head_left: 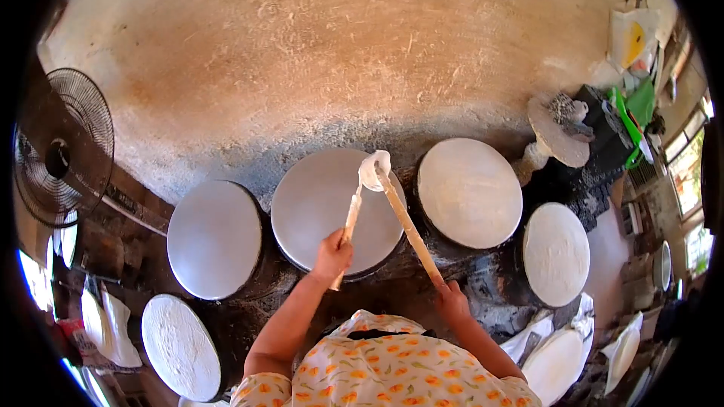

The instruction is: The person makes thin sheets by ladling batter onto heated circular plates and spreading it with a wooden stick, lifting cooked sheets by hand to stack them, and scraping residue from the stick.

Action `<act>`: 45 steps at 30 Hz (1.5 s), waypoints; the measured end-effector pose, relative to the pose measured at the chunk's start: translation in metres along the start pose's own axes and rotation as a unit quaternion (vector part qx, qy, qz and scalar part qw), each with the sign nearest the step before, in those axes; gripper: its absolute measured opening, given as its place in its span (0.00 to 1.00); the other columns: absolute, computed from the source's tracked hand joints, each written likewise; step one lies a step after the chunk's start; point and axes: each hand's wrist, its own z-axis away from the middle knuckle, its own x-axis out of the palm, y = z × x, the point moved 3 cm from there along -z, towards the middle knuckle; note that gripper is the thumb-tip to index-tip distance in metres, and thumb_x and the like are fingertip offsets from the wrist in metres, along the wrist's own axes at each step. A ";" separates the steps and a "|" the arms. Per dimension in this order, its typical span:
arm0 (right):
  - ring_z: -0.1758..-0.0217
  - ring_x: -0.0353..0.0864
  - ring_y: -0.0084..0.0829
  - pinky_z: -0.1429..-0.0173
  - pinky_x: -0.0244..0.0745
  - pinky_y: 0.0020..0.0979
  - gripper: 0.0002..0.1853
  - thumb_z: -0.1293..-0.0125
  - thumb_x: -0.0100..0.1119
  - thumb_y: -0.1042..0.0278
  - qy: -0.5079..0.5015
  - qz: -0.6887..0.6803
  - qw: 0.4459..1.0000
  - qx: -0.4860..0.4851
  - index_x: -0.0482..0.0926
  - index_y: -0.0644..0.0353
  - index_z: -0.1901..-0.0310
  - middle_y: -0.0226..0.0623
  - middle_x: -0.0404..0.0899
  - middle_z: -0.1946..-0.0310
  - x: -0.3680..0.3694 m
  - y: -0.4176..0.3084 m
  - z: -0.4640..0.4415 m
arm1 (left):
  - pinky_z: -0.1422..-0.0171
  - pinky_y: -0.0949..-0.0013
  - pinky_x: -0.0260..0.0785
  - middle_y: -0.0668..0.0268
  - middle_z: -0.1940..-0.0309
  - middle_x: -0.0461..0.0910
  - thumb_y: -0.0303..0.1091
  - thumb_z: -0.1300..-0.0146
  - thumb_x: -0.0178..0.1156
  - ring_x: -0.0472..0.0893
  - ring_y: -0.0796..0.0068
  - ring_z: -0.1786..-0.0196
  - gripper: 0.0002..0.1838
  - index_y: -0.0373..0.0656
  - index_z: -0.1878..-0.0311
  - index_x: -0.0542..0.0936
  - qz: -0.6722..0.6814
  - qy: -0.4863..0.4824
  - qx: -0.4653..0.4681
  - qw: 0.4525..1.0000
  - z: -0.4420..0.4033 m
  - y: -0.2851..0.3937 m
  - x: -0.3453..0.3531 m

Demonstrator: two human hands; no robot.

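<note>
My left hand [332,256] is closed around the wooden handle of a thin spatula-like tool [352,218]. Its narrow upper end touches or lies very near the bowl of a ladle. My right hand [452,304] grips the lower end of the ladle's long wooden handle [412,234]. The ladle's whitish, coated bowl hangs over a large grey round griddle [317,211]. To the right of that sits a round griddle [470,193] covered with a pale layer. A smaller grey griddle [214,240] stands to the left.
More round white-coated surfaces lie at the lower left [181,347] and right [556,255]. A stand fan [64,147] is at far left. Behind the griddles rises a rough wall [339,53]. Stacked dark blocks [603,132] and a green item [639,109] are at right.
</note>
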 end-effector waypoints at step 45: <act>0.38 0.74 0.34 0.37 0.66 0.27 0.31 0.49 0.45 0.88 0.074 -0.235 0.967 0.064 0.71 0.59 0.39 0.48 0.75 0.43 0.059 -0.091 -0.067 | 0.82 0.78 0.63 0.69 0.79 0.71 0.25 0.36 0.47 0.70 0.84 0.83 0.06 0.39 0.69 0.70 0.012 0.033 0.070 0.997 0.051 0.084 -0.120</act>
